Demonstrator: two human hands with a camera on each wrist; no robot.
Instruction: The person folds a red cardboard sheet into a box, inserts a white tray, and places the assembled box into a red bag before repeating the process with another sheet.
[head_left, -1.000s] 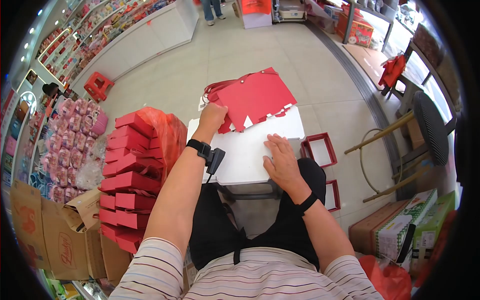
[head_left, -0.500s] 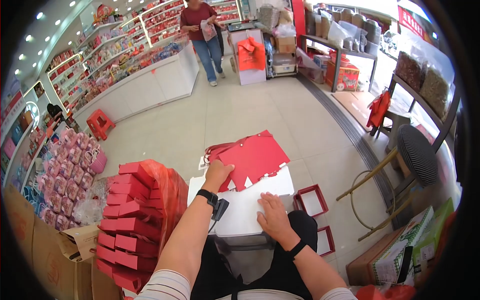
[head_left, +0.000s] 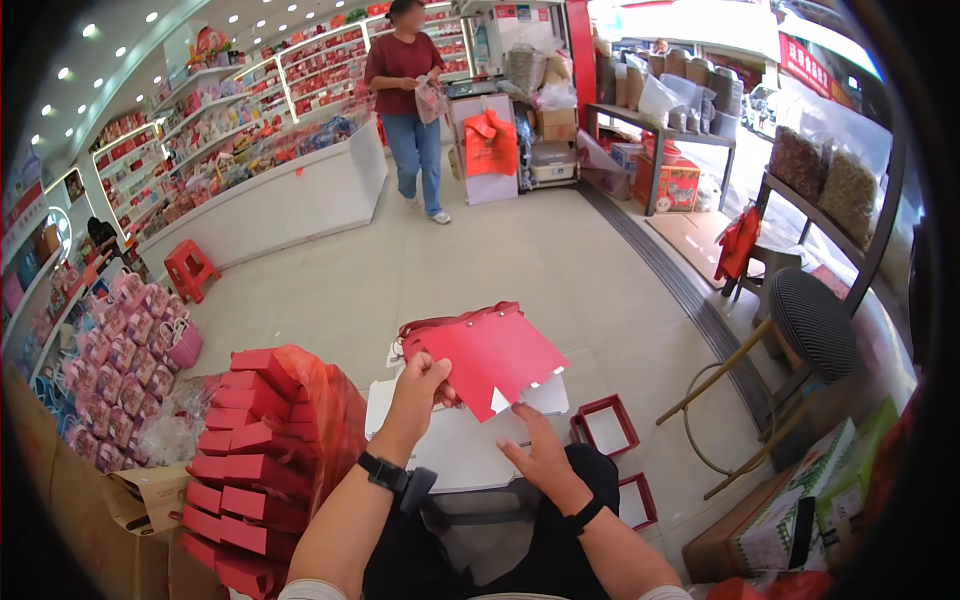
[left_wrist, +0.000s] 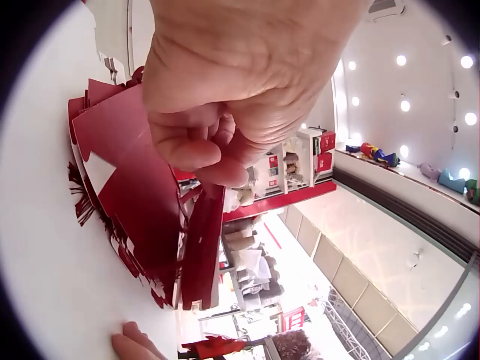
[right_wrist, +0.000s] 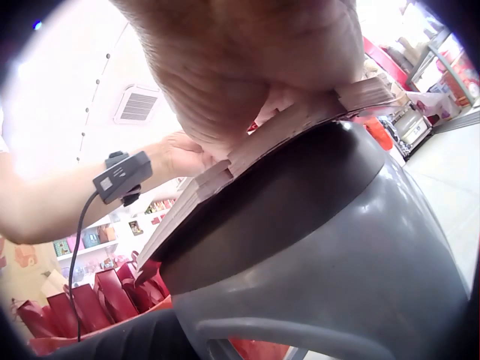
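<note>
In the head view my left hand point(head_left: 418, 392) pinches the left edge of a flat red cardboard gift bag point(head_left: 500, 350) between thumb and fingers. The left wrist view shows that bag point(left_wrist: 135, 165) raised at an angle, with several more flat red pieces under it. It has white notches along its near edge, metal snaps and ribbon handles at the far side. My right hand point(head_left: 545, 460) has its fingers extended, fingertips right at the bag's near corner. Below lies a stack of white boards point(head_left: 455, 462) on a grey stool point(right_wrist: 322, 255).
Rows of red boxes point(head_left: 255, 500) in an orange-red plastic bag point(head_left: 340, 420) stand on the left. Two red frames point(head_left: 632, 440) lie on the floor at right, near a striped stool point(head_left: 822, 318). A person point(head_left: 405, 100) stands beyond, near a white counter point(head_left: 290, 200).
The left hand has lifted the top bag's near-left edge. My right hand has moved from the white board up to the bag's near corner. The head view has tilted up, revealing the person.
</note>
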